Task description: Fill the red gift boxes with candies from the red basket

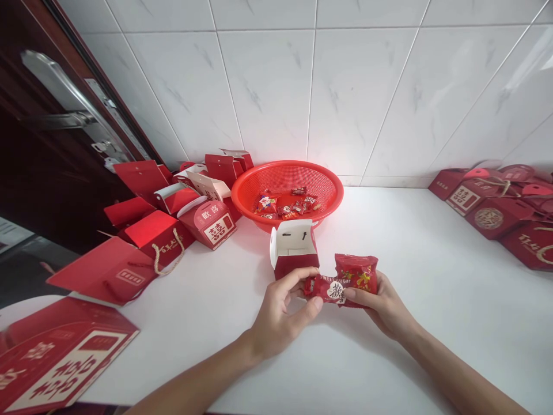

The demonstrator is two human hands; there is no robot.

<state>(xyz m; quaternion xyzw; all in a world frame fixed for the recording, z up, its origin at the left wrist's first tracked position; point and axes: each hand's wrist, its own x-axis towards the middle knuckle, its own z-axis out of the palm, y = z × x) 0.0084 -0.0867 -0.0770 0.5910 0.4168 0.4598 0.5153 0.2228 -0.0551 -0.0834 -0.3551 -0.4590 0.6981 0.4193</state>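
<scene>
My left hand [287, 308] pinches the left end of a small red wrapped candy [330, 288] that carries white lettering and a pale round label. In my right hand [386, 302] is a larger red candy packet [356, 271] with gold print; my right thumb also presses on the small candy, which overlaps the packet's lower left. Just beyond my left fingers stands a small red gift box [296, 265] with its lid up and its white inside showing. My fingers hide the box's lower front.
Behind the box, a red plastic basket [287, 167] holds several wrapped candies [298, 204]. Several open red boxes [159, 230] crowd the left side, with a large one [64, 357] nearest me. More red boxes [496, 207] are grouped at the far right. A tiled wall [268, 86] backs the white table [389, 230].
</scene>
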